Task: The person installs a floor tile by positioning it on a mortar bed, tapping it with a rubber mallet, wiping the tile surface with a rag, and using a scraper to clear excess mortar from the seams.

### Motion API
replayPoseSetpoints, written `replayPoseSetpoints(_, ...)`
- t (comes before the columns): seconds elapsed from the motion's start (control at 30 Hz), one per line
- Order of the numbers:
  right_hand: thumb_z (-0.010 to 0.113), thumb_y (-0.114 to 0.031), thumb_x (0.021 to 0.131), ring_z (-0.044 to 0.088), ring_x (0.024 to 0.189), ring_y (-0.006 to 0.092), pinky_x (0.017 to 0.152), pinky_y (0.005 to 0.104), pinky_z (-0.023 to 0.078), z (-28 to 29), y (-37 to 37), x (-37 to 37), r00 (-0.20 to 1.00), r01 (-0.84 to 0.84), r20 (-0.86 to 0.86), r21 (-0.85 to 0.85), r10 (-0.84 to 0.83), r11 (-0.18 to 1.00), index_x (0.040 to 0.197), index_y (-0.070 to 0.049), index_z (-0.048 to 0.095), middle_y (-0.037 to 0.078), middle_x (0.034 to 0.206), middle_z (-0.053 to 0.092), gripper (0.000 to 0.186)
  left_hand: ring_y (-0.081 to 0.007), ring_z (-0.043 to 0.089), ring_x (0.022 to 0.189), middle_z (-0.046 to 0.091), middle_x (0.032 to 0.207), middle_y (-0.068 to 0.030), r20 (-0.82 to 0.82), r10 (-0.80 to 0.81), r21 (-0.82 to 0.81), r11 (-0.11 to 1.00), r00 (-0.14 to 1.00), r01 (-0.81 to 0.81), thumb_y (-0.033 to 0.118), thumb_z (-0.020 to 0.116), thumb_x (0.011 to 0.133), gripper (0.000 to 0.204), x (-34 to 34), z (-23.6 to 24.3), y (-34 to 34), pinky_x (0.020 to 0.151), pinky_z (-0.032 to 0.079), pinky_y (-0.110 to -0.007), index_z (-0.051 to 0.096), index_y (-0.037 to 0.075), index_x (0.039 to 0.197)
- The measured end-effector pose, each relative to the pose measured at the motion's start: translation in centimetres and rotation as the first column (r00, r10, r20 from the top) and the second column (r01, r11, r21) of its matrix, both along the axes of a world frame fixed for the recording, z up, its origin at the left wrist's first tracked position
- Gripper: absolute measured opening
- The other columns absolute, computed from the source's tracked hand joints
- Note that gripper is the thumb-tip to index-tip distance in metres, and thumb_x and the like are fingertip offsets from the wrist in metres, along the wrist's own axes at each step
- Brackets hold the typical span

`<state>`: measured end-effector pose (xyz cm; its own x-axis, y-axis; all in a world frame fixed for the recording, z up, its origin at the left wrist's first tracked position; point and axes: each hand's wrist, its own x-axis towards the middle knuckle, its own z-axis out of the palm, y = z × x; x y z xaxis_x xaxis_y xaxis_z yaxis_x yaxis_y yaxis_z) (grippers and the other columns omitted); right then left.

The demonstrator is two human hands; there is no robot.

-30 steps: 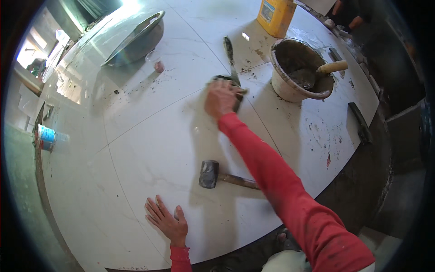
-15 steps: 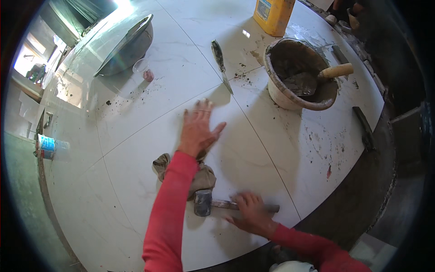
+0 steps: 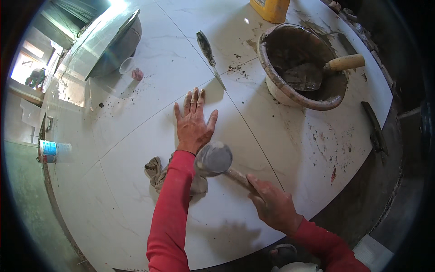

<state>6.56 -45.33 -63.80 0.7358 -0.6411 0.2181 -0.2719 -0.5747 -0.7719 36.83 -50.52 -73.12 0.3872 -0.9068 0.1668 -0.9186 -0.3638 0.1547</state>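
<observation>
My left hand (image 3: 193, 124) lies flat on a white marbled floor tile (image 3: 244, 149), fingers spread, close to where tile joints meet. My right hand (image 3: 275, 204) is wrapped round the handle of a rubber mallet (image 3: 215, 158), which is lifted above the tile. Its grey head hangs beside my left wrist. A crumpled brown cloth (image 3: 156, 174) lies partly under my left forearm. Beyond my left fingertips a dark-handled pointed knife or scraper (image 3: 206, 49) rests across the joint.
A mortar-stained bucket (image 3: 272, 75) with a wooden-handled trowel (image 3: 345, 62) in it stands at the right. Behind it is a yellow jug (image 3: 272, 10). A tilted dark basin (image 3: 118, 50) and a clear cup (image 3: 127, 66) are far left. A dark bar-like tool (image 3: 374, 127) lies at the right edge.
My right hand has closed on the mallet's handle and raised it off the tile. My left hand stays flat, with its fingers more spread. The view has shifted slightly.
</observation>
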Motion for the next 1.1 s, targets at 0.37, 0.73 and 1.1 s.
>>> replayPoseSetpoints(0.37,0.071,-0.005,0.091,0.063,0.066,0.0304,0.056,0.0391,0.053,-2.0,-1.0,0.9,0.949,0.017,-0.31,-0.113,-0.052,0.993,0.151,-0.012,0.048,0.014,0.085,0.062,0.065,-0.0237,0.025,0.155,0.028,0.168,-0.004,0.073,0.021,-0.014,1.0,0.997,-0.02,0.053,0.052,0.099,0.076,0.0,-0.5,0.0,0.124,0.014,-0.058,0.028,0.017,0.162)
replayPoseSetpoints(0.73,0.065,-0.009,0.097,0.07,0.074,0.0291,0.065,0.0375,0.057,-4.6,-0.7,1.8,0.997,0.066,-0.056,0.364,-0.049,0.929,0.15,-0.004,0.047,0.019,0.093,0.069,0.056,-0.0246,0.023,0.156,0.028,0.168,-0.007,0.044,-0.014,-0.031,0.999,0.999,0.016,0.055,0.048,0.1,0.077,-0.1,0.1,0.1,0.125,0.011,-0.06,0.028,0.014,0.162)
replayPoseSetpoints(1.1,0.07,-0.016,0.095,0.072,0.067,0.033,0.063,0.0392,0.056,-8.1,2.2,1.7,0.969,0.201,0.033,0.474,-0.246,0.857,0.133,0.005,0.057,0.019,0.078,0.07,0.046,-0.0527,0.018,0.151,0.024,0.169,-0.0086,0.037,0.17,0.214,0.961,0.985,-0.174,0.066,0.039,0.098,0.08,-1.3,2.6,-6.6,0.113,0.017,-0.077,0.029,0.019,0.162)
